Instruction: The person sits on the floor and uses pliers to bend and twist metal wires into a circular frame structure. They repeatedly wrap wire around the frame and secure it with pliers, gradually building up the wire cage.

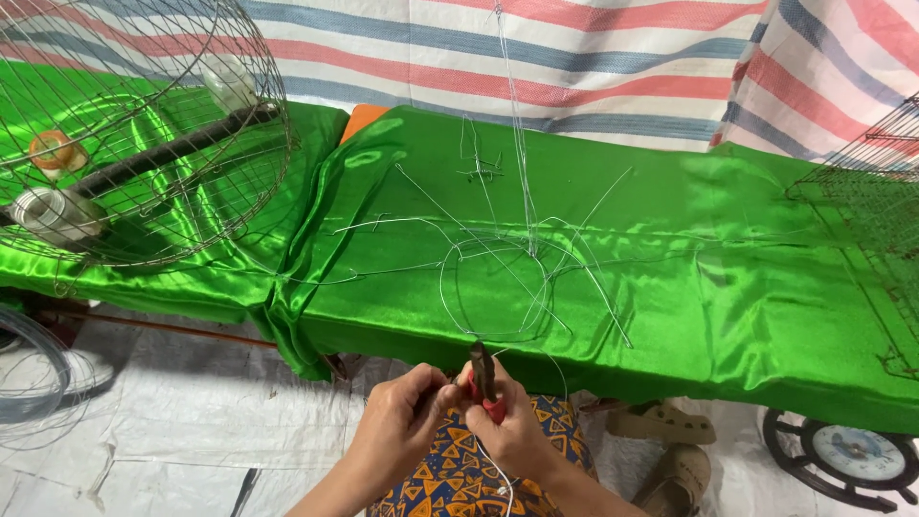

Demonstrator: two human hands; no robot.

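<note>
Two hands meet low in the view, just in front of the table edge, over a lap in orange and blue patterned cloth [459,479]. The right hand [517,436] is closed around the red grips of a pair of pliers [483,378], whose dark jaws point up toward the table. The left hand [407,412] is curled with its fingertips pinched together beside the pliers, apparently on a thin wire [498,479] that trails down past the right wrist; the exact contact is too fine to make out.

Just beyond the hands, on the green satin cloth [728,239] covering the table, lies a loose tangle of wire loops and straight ends [507,278], with one strand rising straight up out of view. A round wire cage [144,134] sits on the left end of the table with small cups inside, and part of a second cage [862,182] shows at the right. A striped tarpaulin [574,57] hangs behind. A sandalled foot [665,426] and a clock face [852,450] are on the floor to the right, and a coil of wire [33,378] to the left.

Likely risks: the springy wire could slip from the pinch and flick toward the fingers, or its cut end could prick the left hand so close to the pliers. The slick satin could also let the wire tangle slide off the table.
</note>
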